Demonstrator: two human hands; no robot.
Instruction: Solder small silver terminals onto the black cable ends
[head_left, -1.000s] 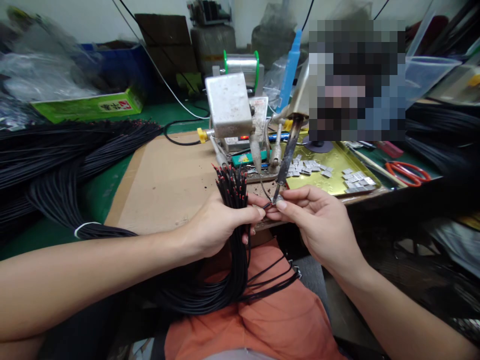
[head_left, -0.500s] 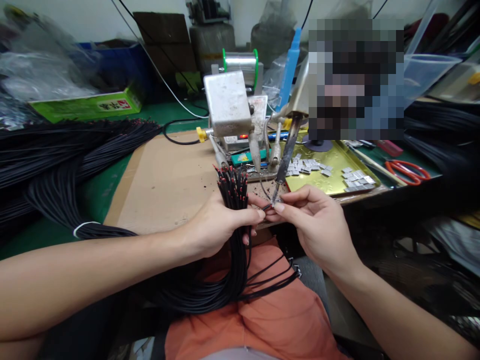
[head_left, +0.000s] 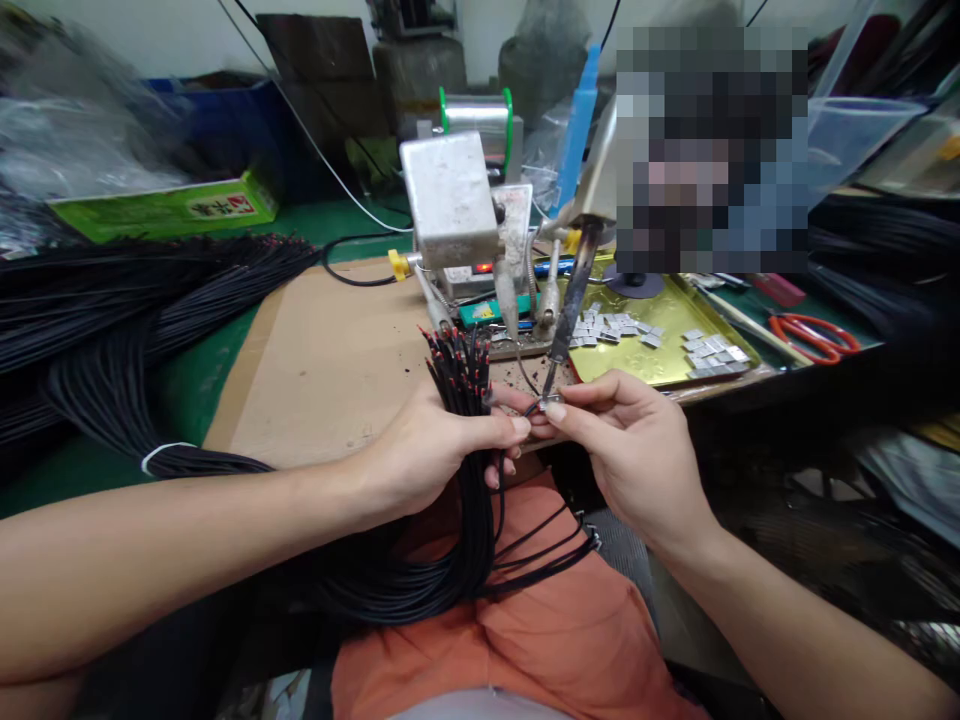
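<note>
My left hand (head_left: 450, 430) is closed round a thick bundle of black cables (head_left: 466, 390), whose cut ends show red wire tips. One cable from it runs between my left thumb and finger toward the iron tip. My right hand (head_left: 630, 435) pinches a small silvery metal connector (head_left: 552, 401) at that cable's end. Directly above it, the tip of a mounted soldering iron (head_left: 571, 300) meets the joint, as does a thin solder wire (head_left: 525, 368) from the feeder nozzle. The rest of the bundle hangs over my lap; a few cables there end in metal pieces.
A metal soldering machine (head_left: 450, 195) with a solder spool (head_left: 477, 125) stands on the cardboard sheet (head_left: 315, 360). To its right are a gold tray (head_left: 667, 372) of small metal connectors and orange-handled scissors (head_left: 814, 338). More black cables (head_left: 112, 330) lie left. A person sits opposite, blurred.
The view has shifted slightly. Both hands keep nearly the same pose, with the connector still at the iron tip. A faint wisp of smoke appears above the machine.
</note>
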